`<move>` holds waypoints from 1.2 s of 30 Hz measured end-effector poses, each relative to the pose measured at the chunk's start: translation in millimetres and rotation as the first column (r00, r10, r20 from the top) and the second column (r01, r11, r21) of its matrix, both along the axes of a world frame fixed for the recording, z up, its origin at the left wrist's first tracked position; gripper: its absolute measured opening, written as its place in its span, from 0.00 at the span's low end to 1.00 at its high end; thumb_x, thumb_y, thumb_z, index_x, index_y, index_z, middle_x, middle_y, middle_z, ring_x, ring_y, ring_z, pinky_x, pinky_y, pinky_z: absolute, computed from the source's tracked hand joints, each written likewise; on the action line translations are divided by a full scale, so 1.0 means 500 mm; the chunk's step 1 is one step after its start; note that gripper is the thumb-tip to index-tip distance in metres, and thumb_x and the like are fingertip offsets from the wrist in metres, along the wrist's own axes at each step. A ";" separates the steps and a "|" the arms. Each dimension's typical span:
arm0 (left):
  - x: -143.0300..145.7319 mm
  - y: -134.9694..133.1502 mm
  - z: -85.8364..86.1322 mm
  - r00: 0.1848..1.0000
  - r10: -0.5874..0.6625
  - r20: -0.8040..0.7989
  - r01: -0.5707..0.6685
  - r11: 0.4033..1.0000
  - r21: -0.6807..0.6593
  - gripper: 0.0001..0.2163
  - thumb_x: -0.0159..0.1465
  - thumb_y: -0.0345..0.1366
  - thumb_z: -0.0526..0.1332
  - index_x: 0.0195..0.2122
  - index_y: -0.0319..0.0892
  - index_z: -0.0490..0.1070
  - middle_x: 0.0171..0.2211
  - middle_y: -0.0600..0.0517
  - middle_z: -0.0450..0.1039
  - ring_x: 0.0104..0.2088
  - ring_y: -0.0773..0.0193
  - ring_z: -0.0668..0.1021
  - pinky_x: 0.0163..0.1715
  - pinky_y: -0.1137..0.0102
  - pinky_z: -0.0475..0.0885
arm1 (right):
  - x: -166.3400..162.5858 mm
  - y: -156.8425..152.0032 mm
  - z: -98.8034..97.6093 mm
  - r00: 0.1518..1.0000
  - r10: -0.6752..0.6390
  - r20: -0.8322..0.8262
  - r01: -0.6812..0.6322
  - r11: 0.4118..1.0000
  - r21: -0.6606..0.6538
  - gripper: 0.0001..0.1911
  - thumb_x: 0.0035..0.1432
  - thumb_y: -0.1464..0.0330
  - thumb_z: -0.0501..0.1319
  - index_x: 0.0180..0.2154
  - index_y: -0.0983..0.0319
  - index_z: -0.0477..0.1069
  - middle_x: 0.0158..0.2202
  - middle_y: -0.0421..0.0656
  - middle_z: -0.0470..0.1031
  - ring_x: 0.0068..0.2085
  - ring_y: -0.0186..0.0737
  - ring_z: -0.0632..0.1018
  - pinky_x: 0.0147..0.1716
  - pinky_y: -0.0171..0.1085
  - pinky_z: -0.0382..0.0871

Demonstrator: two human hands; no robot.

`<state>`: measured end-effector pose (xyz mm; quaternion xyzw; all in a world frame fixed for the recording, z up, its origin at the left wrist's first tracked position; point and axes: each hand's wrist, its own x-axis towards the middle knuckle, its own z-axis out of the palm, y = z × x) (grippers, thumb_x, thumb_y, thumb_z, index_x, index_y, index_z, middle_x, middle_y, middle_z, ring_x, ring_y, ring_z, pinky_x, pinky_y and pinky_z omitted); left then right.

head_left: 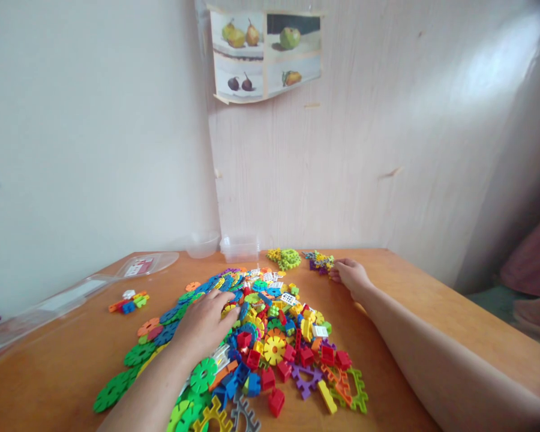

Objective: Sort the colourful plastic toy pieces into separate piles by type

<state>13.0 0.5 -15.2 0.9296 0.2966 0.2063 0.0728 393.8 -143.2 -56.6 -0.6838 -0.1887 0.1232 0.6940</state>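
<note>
My left hand (211,317) rests on a big heap of mixed plastic building pieces. Its thumb and fingers are apart over a yellow disc (228,309) and blue pieces, gripping none that I can see. Farther back, my right hand (351,277) has its fingers pressed together at a small group of yellow, purple and grey pieces (319,261); whatever is between the fingertips is hidden. Around the left hand lie green notched discs (139,354), a yellow flower-shaped disc (274,350), red blocks (268,379) and blue blocks (240,373).
Light green connector pieces (290,258) lie together at the back of the wooden table (391,336). Clear plastic containers (240,248) stand against the wall. A few joined blocks (129,302) and a clear lid (146,264) are on the left.
</note>
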 end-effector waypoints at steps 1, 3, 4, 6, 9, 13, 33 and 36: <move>0.000 0.000 0.000 1.000 0.000 0.000 0.000 1.000 0.000 0.17 0.67 0.46 0.53 0.51 0.46 0.74 0.51 0.46 0.74 0.52 0.54 0.75 0.53 0.61 0.67 | -0.001 0.002 0.000 1.000 0.011 0.000 -0.011 1.000 -0.001 0.08 0.45 0.74 0.63 0.32 0.62 0.73 0.23 0.44 0.76 0.25 0.36 0.77 0.23 0.31 0.73; 0.000 0.001 -0.002 1.000 0.001 -0.001 -0.001 1.000 -0.003 0.17 0.68 0.46 0.53 0.51 0.46 0.73 0.51 0.46 0.74 0.52 0.54 0.75 0.53 0.61 0.67 | -0.001 0.006 0.000 1.000 0.028 0.002 -0.028 1.000 -0.003 0.09 0.46 0.73 0.63 0.33 0.62 0.73 0.24 0.44 0.77 0.26 0.36 0.78 0.25 0.31 0.73; 0.000 0.002 -0.003 1.000 0.002 -0.003 -0.002 1.000 -0.004 0.18 0.68 0.46 0.52 0.52 0.46 0.73 0.51 0.47 0.74 0.52 0.54 0.75 0.53 0.61 0.67 | 0.000 0.008 0.000 0.999 0.033 0.004 -0.033 0.999 -0.004 0.09 0.46 0.73 0.63 0.34 0.62 0.73 0.25 0.44 0.77 0.26 0.36 0.78 0.25 0.31 0.73; 0.000 0.003 -0.005 1.000 0.004 -0.006 -0.004 1.000 -0.007 0.18 0.68 0.46 0.52 0.52 0.46 0.73 0.52 0.46 0.74 0.52 0.54 0.75 0.53 0.61 0.67 | 0.002 0.012 0.000 0.999 0.038 0.011 -0.038 0.999 -0.007 0.09 0.46 0.73 0.63 0.34 0.63 0.73 0.25 0.44 0.77 0.26 0.36 0.77 0.25 0.31 0.73; -0.001 0.004 -0.007 1.000 -0.005 0.002 0.005 1.000 0.000 0.17 0.68 0.45 0.53 0.51 0.46 0.73 0.51 0.46 0.74 0.53 0.54 0.74 0.53 0.62 0.66 | 0.006 0.018 0.000 0.999 0.034 0.029 -0.034 0.999 -0.011 0.09 0.46 0.73 0.63 0.34 0.63 0.73 0.24 0.42 0.76 0.26 0.35 0.77 0.25 0.30 0.72; -0.003 0.005 -0.006 1.000 -0.010 0.003 0.010 1.000 0.007 0.17 0.68 0.46 0.53 0.51 0.47 0.73 0.51 0.46 0.74 0.52 0.54 0.74 0.53 0.62 0.66 | 0.010 0.024 0.003 0.998 0.008 0.065 -0.007 1.000 -0.005 0.09 0.45 0.73 0.63 0.34 0.62 0.73 0.24 0.40 0.75 0.27 0.35 0.77 0.26 0.29 0.71; -0.003 0.014 -0.013 1.000 -0.014 0.014 0.014 1.000 -0.011 0.18 0.68 0.47 0.52 0.52 0.48 0.73 0.52 0.48 0.73 0.53 0.55 0.74 0.54 0.62 0.66 | -0.031 0.041 -0.004 0.832 0.263 0.488 -0.092 0.934 -0.345 0.12 0.50 0.73 0.60 0.38 0.59 0.75 0.37 0.41 0.80 0.40 0.40 0.77 0.43 0.34 0.66; -0.006 0.012 -0.009 1.000 -0.006 0.002 0.006 1.000 -0.010 0.18 0.68 0.47 0.52 0.52 0.48 0.73 0.52 0.48 0.73 0.52 0.55 0.75 0.54 0.63 0.66 | -0.034 0.031 0.010 0.825 0.255 0.504 -0.051 0.923 -0.382 0.12 0.52 0.71 0.59 0.40 0.60 0.75 0.37 0.42 0.79 0.40 0.41 0.76 0.41 0.35 0.65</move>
